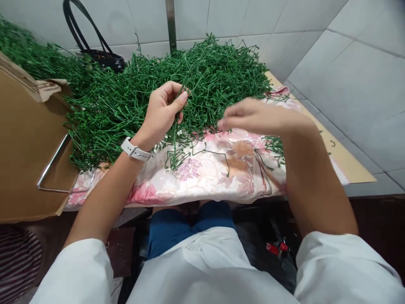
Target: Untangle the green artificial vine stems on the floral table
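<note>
The left hand point(161, 114) pinches an artificial green stem point(174, 137) between thumb and fingers, its long axis near upright, tip pointing down at the floral cloth point(202, 177), before a tangled stem pile point(215, 80). The loosely open right hand point(262, 118) grips nothing.

Left hand point(161, 113) in a pinching grip, right hand point(256, 117) raised, half open

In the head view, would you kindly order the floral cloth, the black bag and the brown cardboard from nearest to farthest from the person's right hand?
From the right hand:
1. The floral cloth: directly below the hand.
2. The black bag: far side, beyond the green stems.
3. The brown cardboard: left edge of the view.
</note>
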Tool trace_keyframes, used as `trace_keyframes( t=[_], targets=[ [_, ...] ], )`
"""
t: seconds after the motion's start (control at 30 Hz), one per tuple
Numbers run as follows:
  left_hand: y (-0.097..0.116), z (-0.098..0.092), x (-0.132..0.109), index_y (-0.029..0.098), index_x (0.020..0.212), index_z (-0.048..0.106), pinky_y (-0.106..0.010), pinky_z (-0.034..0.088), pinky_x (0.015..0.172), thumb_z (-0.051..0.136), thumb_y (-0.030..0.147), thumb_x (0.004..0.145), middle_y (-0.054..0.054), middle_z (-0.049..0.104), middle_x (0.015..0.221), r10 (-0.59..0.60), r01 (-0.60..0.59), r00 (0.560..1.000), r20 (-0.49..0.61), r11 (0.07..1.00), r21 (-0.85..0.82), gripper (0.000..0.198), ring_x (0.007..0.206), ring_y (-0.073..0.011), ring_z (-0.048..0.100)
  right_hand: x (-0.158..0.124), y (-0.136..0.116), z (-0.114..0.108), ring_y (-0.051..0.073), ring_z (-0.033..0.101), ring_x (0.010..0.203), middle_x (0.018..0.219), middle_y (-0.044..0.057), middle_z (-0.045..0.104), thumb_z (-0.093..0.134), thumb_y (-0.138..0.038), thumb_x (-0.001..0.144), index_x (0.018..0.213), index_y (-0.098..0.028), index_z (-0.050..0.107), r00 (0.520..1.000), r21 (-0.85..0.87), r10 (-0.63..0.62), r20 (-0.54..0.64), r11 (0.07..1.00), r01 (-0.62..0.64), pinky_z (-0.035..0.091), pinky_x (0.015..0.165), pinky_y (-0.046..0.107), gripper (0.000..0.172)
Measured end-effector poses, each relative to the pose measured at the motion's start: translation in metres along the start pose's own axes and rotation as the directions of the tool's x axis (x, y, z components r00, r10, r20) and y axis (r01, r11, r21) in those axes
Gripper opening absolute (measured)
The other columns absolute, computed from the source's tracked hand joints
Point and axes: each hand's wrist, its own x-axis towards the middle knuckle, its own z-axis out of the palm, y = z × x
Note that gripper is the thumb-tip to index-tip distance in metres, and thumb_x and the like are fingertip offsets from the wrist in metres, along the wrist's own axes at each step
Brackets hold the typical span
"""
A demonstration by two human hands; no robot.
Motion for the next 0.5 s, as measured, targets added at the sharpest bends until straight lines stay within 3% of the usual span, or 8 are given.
trace_keyframes(
  t=[0.03, 0.1, 0.23, 0.3, 0.4, 0.5],
  targets=[
    [-0.002, -0.001, 0.001, 0.020, 0.082, 0.053, -0.017, 0.040, 0.043, 0.079, 0.042, 0.093, 0.003, 0.047, 0.074, 0.008, -0.008, 1.000, -0.004, 1.000, 0.007, 0.036, 0.048, -0.0027, 0.045, -0.011, -0.002, 0.007, 0.012, 0.037, 0.054, 0.061, -0.001, 0.046, 0.073, -0.049, 0.092, 0.068, -0.020, 0.055, 0.991, -0.216, 0.091, 0.098, 0.974, -0.068, 0.024, 0.053, 0.030, 0.041],
    [-0.004, -0.001, 0.000, 0.021, 0.082, 0.052, -0.017, 0.039, 0.042, 0.079, 0.047, 0.092, 0.004, 0.047, 0.072, 0.015, -0.015, 1.000, 0.013, 1.000, 0.017, 0.039, 0.047, -0.0025, 0.044, -0.030, -0.005, 0.026, 0.016, 0.051, 0.063, 0.073, 0.004, 0.062, 0.067, -0.048, 0.096, 0.082, -0.019, 0.058, 0.951, -0.452, 0.245, 0.189, 0.882, -0.137, 0.032, 0.059, 0.030, 0.033],
    [-0.001, 0.002, -0.004, 0.021, 0.081, 0.054, -0.018, 0.041, 0.041, 0.080, 0.048, 0.090, 0.004, 0.048, 0.069, 0.011, -0.012, 0.997, 0.074, 1.000, 0.019, 0.039, 0.047, -0.0044, 0.046, -0.051, -0.004, 0.055, 0.019, 0.059, 0.076, 0.089, 0.009, 0.072, 0.046, -0.031, 0.104, 0.093, -0.019, 0.052, 0.951, -0.477, 0.227, 0.211, 0.873, -0.102, 0.036, 0.068, 0.030, 0.017],
    [0.001, 0.004, -0.005, 0.022, 0.081, 0.054, -0.019, 0.042, 0.041, 0.080, 0.048, 0.089, 0.004, 0.048, 0.070, 0.006, -0.007, 0.997, 0.082, 1.000, 0.010, 0.038, 0.047, -0.0050, 0.045, -0.053, 0.000, 0.056, 0.020, 0.061, 0.078, 0.093, 0.010, 0.073, 0.049, -0.031, 0.101, 0.095, -0.020, 0.049, 0.954, -0.472, 0.249, 0.165, 0.870, -0.146, 0.036, 0.067, 0.029, 0.013],
    [0.003, 0.004, -0.005, 0.022, 0.082, 0.053, -0.020, 0.042, 0.040, 0.078, 0.048, 0.089, 0.004, 0.050, 0.072, -0.018, 0.017, 0.998, 0.062, 1.000, 0.013, 0.036, 0.048, -0.0054, 0.044, -0.050, 0.005, 0.052, 0.024, 0.063, 0.079, 0.096, 0.012, 0.072, 0.052, -0.045, 0.101, 0.105, -0.020, 0.046, 0.954, -0.516, 0.298, 0.039, 0.824, -0.236, 0.036, 0.065, 0.029, 0.026],
    [0.003, 0.003, -0.004, 0.022, 0.083, 0.053, -0.020, 0.041, 0.040, 0.076, 0.043, 0.090, 0.004, 0.051, 0.071, -0.051, 0.049, 0.997, 0.053, 0.998, 0.044, 0.032, 0.047, -0.0055, 0.045, -0.044, 0.006, 0.051, 0.024, 0.061, 0.077, 0.092, 0.013, 0.070, 0.044, -0.042, 0.105, 0.103, -0.020, 0.046, 0.966, -0.584, 0.250, 0.069, 0.795, -0.164, 0.033, 0.065, 0.030, 0.022]
  ],
)
